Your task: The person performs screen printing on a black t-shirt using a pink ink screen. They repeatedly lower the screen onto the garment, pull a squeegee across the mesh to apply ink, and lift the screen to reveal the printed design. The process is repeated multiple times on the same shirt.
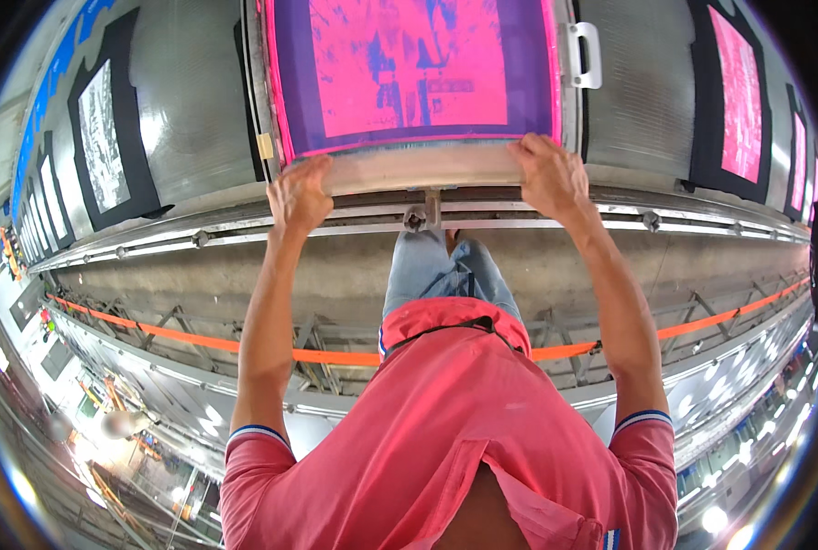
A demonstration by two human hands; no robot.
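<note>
A screen printing frame [409, 164] lies across the table at the top centre, with pink ink over a blue-purple mesh [354, 82] that shows a patchy stencilled picture. My left hand [301, 191] grips the near left corner of the frame, fingers curled over its pale metal edge. My right hand [553, 179] holds the same edge at the near right corner. A white handle [589, 55] stands on the frame's right side, and a small beige piece of tape [265, 145] is on the left side.
Dark-bordered panels with white prints [104, 137] run leftward along the metal table [638, 110]; pink prints [735, 92] sit on the right. A rail [711, 221] follows the near edge. An orange beam [198, 340] and another long table [161, 403] lie behind me.
</note>
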